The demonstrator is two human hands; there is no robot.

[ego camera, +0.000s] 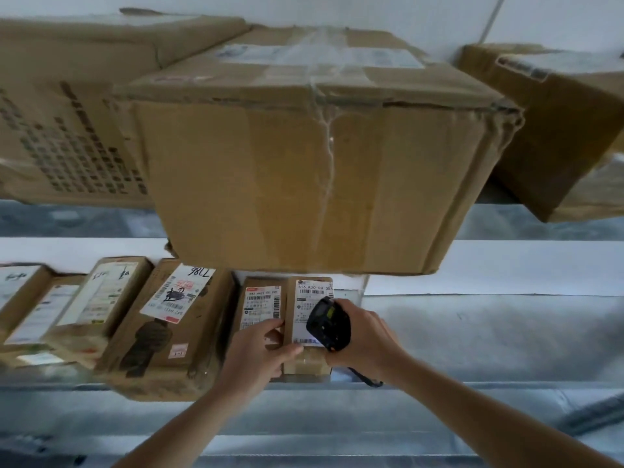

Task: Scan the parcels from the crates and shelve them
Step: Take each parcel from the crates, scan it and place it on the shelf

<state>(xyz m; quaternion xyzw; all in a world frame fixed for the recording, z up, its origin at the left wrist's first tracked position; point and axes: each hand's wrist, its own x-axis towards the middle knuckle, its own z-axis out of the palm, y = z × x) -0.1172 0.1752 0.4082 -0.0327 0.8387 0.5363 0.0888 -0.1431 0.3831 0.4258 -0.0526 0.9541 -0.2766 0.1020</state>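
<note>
Scanner [328, 324] seemingly over parcel [309, 332]

A pale wall [371, 8] rose at the back, crossed by a thin slanting seam [493, 18] toward the upper right. Lower down, a white sheet [489, 268] lay flat along the rear, its front edge straight.

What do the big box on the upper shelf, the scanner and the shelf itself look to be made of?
Big box: brown corrugated cardboard, matte, creased, sealed with glossy clear tape.
Scanner held by the right hand: black, likely hard plastic, slight sheen, small lit screen.
Shelf: probably grey sheet metal, dull reflections; blur leaves it uncertain.
</note>
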